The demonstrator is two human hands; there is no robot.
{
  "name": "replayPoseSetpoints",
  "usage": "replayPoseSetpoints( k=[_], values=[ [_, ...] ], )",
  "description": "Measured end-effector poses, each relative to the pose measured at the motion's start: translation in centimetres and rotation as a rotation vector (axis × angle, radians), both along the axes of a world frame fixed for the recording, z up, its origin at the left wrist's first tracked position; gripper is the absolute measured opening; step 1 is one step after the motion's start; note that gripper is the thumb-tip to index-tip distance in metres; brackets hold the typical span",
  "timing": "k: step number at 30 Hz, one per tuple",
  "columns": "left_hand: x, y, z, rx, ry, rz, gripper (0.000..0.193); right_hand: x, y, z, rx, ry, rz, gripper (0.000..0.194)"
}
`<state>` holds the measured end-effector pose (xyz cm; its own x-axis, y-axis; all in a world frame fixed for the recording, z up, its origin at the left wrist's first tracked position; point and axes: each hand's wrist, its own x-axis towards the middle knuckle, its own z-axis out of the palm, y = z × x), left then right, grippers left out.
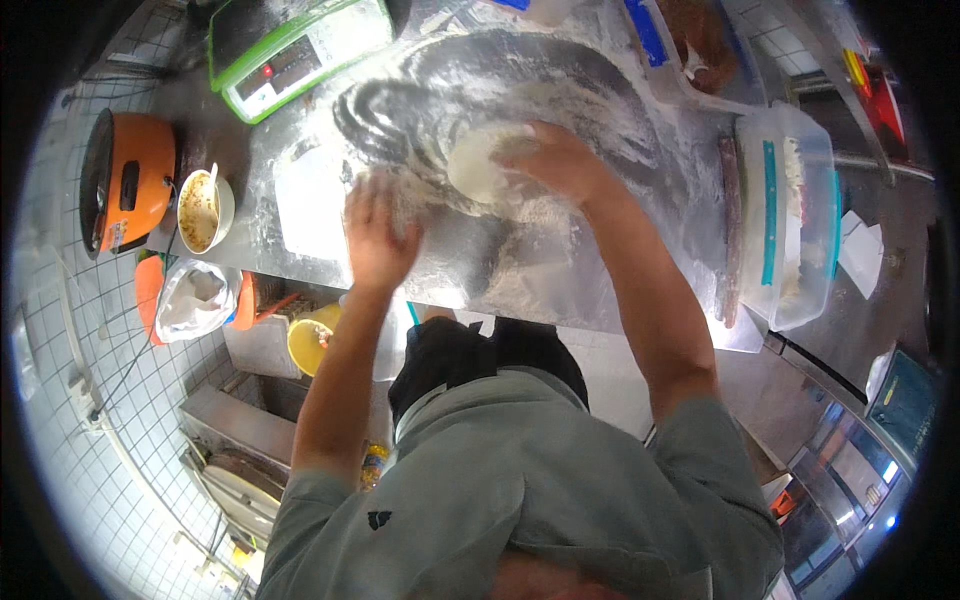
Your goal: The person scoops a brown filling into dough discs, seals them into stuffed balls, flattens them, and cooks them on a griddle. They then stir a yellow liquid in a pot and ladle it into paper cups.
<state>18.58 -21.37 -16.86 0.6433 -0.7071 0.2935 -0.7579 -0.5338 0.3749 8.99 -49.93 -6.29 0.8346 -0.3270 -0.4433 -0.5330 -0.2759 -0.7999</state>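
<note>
A round, flat piece of pale dough (476, 163) lies on the floured metal worktop (480, 259). My right hand (546, 156) is on the dough's right edge with its fingers bent; blur hides whether they grip it. To the left of the dough, my left hand (381, 229) is over the worktop with its fingers apart, holding nothing. Just left of that hand is a bright white flat sheet or board (311, 206). Loose flour is smeared in curved streaks around and beyond the dough.
A green-edged digital scale (281, 71) stands at the back left. Farther left are a bowl of chopped food with a spoon (199, 217) and an orange electric pot (139, 180). On the right are a rolling pin (727, 225) and a clear plastic bin (757, 225), with another container (701, 45) behind.
</note>
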Motion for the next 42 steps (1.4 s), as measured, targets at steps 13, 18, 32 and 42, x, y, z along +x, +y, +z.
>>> replayPoseSetpoints(
  k=[13,18,32,42],
  values=[
    [9.1,13.2,-3.5,0.255,-0.032,0.148,0.081,0.7,8.0,-9.6,-0.995,0.078,0.314,0.107],
    [11.8,16.5,-2.8,0.155,0.105,0.101,0.095,1.7,9.0,-9.0,-0.996,0.177,0.194,0.104],
    [8.3,8.4,2.1,0.174,0.151,-0.116,0.081,0.7,8.9,-10.3,-1.048,0.038,-0.004,0.096],
    [0.5,-13.2,0.9,0.263,0.067,-0.507,0.079,-16.1,1.5,-12.8,-0.986,0.063,-0.738,0.08]
  ],
)
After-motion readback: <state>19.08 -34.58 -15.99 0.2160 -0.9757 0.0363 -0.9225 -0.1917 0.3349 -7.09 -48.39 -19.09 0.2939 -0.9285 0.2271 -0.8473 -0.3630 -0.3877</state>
